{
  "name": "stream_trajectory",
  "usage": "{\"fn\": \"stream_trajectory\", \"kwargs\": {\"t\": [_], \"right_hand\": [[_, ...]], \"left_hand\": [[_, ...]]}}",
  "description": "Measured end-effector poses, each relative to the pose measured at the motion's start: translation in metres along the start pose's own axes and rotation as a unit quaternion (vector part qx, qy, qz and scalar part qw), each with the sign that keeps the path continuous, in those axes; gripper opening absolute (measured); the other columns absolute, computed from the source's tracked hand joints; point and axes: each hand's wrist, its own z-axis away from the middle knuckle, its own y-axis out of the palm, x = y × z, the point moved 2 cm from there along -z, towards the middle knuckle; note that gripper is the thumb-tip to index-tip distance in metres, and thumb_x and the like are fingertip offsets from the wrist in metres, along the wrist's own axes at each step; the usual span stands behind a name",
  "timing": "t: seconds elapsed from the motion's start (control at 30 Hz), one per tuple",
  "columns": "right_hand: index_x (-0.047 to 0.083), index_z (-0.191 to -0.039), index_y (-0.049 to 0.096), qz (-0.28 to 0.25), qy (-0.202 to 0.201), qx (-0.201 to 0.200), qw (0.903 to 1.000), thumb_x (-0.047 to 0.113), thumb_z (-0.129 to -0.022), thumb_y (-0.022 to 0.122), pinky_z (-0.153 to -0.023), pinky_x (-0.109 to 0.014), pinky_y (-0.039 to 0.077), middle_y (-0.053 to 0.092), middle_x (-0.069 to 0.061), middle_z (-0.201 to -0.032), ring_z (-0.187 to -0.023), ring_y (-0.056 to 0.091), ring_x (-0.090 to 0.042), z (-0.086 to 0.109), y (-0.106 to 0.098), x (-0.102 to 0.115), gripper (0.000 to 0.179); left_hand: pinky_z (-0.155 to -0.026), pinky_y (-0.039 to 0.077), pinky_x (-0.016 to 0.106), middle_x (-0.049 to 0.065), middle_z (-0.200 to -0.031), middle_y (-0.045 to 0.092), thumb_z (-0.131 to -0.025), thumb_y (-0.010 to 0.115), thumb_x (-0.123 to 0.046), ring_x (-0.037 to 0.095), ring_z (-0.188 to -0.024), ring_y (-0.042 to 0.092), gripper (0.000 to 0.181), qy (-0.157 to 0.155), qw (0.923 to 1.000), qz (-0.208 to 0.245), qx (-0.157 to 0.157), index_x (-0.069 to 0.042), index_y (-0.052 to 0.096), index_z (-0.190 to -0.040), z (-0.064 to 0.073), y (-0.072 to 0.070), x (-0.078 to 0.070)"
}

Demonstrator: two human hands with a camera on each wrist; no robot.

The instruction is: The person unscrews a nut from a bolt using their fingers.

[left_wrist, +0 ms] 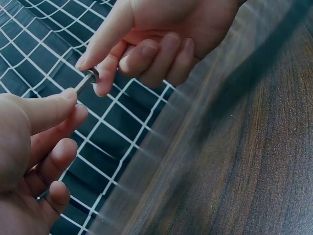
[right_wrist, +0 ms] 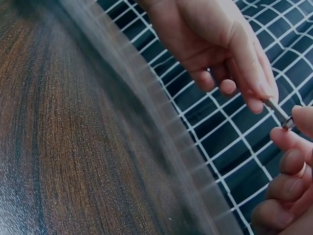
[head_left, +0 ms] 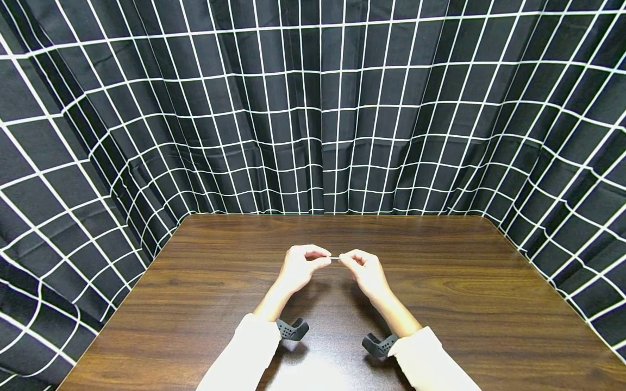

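Metal pin [head_left: 335, 258]: raised over table [head_left: 440, 260] | Left hand [head_left: 299, 267]: pinches shaft [left_wrist: 84, 84], left | Right hand [head_left: 368, 271]: pinches thicker head [right_wrist: 288, 124], right | Handling, judged: light, stiff, slippery, not fragile | Hold: shaft, head rim

rod [left_wrist: 84, 86] partly hidden by fingers [left_wrist: 68, 123], sleeves [head_left: 250, 347] cropped

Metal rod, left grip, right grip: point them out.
Metal rod [left_wrist: 84, 85]: left wrist view, exposed shaft.
Left grip [head_left: 298, 267]: head view, middle of hand.
Right grip [head_left: 369, 270]: head view, middle of hand.
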Motion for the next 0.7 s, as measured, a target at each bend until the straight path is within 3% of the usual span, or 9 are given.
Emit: {"fn": "stream_trajectory", "kwargs": {"t": [0.13, 0.57, 0.7], "right_hand": [[-0.012, -0.092, 0.067, -0.013, -0.006, 0.003, 0.9999, 0.002, -0.09, 0.065, -0.05, -0.021, 0.033, 0.049, -0.01, -0.06, -0.052, 0.041, -0.007, -0.0001, -0.0004, -0.001, 0.014], [-0.011, -0.094, 0.067, -0.029, -0.002, 0.003, 0.9996, 0.001, -0.089, 0.065, -0.049, -0.021, 0.033, 0.048, 0.003, -0.057, -0.049, 0.041, -0.006, 0.0003, -0.0005, -0.0012, 0.013], [-0.011, -0.095, 0.067, -0.038, -0.003, 0.003, 0.9993, 0.001, -0.089, 0.066, -0.049, -0.021, 0.032, 0.047, -0.001, -0.056, -0.049, 0.04, -0.006, 0.0001, 0.0001, -0.0014, 0.013]], "left_hand": [[-0.07, 0.051, 0.025, -0.001, -0.084, 0.074, -0.082, 0.076, -0.012, 0.009, -0.077, 0.067, 0.011, 0.005, 1.0, 0.002, -0.002, -0.007, 0.075, -0.092, -0.0001, -0.0002, -0.0005], [-0.069, 0.051, 0.025, -0.001, -0.085, 0.074, -0.082, 0.077, -0.011, 0.009, -0.076, 0.068, 0.012, 0.009, 0.9999, 0.003, -0.005, -0.007, 0.075, -0.093, -0.0004, -0.0009, -0.0011], [-0.068, 0.051, 0.025, -0.002, -0.085, 0.074, -0.082, 0.077, -0.012, 0.008, -0.076, 0.067, 0.011, 0.008, 1.0, 0.002, -0.004, -0.009, 0.076, -0.093, -0.0008, -0.0011, 0.0005]]}}
